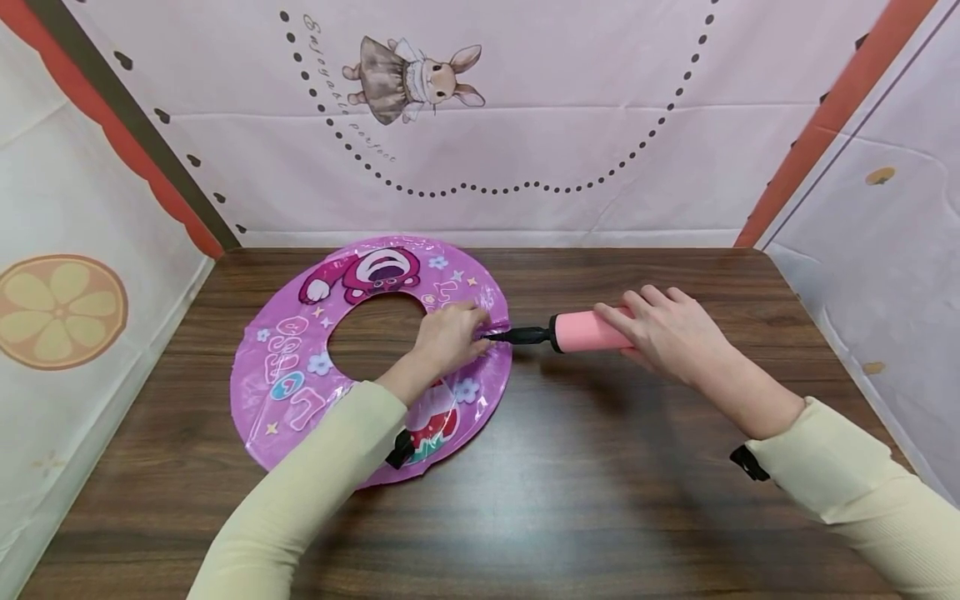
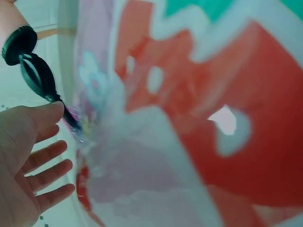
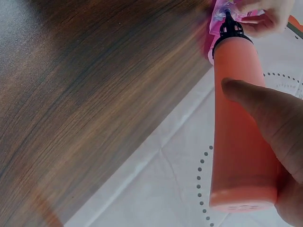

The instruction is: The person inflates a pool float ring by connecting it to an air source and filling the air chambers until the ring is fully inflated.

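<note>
In the head view, a printed orange slice (image 1: pixel 62 312) sits on the fabric wall at nine o'clock. Right of it, a purple swim ring (image 1: pixel 258 392) lies on the wooden tabletop (image 1: pixel 637 500), with a pink bear (image 1: pixel 382 271) at its twelve o'clock and a strawberry (image 1: pixel 435 427) between four and five. A printed rabbit (image 1: pixel 412 79) shows on the back cloth, just past eleven o'clock. The left hand (image 1: pixel 452 335) is at the ring's three o'clock side, thumb touching the tip of a black nozzle (image 1: pixel 525 336), other fingers spread slightly; whether it pinches the tip, I cannot tell. That tip meets the ring's clear valve (image 3: pixel 227 7). The nozzle points to nine o'clock from a pink pump (image 1: pixel 588 332). The right hand (image 1: pixel 663 333) grips the pump's barrel, thumb laid across it. A cream sleeve (image 1: pixel 825 458) trails toward four o'clock.
</note>
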`<state>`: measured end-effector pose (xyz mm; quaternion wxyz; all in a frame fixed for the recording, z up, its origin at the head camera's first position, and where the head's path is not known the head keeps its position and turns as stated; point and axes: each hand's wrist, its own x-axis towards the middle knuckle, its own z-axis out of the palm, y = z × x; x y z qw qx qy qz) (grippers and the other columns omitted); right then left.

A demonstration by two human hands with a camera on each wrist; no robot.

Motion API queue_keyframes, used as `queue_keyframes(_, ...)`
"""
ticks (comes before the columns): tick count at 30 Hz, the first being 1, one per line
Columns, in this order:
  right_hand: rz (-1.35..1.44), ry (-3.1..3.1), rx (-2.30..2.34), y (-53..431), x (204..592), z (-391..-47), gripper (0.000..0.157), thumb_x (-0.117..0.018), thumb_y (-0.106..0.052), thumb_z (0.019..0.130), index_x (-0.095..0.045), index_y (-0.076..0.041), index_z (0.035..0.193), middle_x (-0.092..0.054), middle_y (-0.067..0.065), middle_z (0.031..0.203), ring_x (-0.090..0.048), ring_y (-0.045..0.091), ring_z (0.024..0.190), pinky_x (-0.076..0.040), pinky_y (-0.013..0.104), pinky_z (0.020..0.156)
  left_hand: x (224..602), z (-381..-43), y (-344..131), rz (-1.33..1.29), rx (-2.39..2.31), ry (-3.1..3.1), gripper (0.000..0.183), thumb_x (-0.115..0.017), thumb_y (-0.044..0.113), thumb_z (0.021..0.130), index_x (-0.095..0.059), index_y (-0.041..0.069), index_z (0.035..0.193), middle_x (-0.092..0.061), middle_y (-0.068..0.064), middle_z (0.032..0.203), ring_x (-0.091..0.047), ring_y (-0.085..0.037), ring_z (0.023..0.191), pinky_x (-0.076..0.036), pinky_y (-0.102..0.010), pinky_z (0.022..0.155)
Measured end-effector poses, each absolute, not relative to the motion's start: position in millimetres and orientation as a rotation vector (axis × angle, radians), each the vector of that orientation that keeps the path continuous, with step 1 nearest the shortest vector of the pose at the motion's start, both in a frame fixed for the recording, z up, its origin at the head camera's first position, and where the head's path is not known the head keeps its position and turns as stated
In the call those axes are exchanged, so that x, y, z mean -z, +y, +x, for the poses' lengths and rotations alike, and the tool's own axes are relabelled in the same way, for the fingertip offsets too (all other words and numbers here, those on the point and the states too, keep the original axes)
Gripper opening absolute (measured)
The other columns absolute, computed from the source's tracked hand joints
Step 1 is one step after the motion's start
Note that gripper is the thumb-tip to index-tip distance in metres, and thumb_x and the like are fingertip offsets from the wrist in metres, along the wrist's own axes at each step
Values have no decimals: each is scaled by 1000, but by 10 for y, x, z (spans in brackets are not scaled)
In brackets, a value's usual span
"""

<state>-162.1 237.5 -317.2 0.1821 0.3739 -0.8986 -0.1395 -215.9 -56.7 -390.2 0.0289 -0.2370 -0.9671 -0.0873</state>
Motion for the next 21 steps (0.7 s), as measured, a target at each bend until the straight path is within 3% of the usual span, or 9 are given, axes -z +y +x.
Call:
queue_keyframes(12,1061,-2538,394,2363,3152,-1608,62,-82,-26,65,-54,-12,119,-57,13,93,-56,32,84,-48,41,62,3785,-2041,-336,-861,453,-2821,48,-75,38,74,-62,20,116,-62,1,107,-60,-17,93,-51,-31,73)
queue_keyframes(21,1056,-2530,393,2364,3145,-1598,63,-82,-29,65,-55,-12,120,-57,13,93,-56,32,82,-48,41,62,3826,-1993,-155,-817,503,-2848,49,-77,37,72,-61,23,117,-61,4,110,-61,-15,95,-51,-30,72)
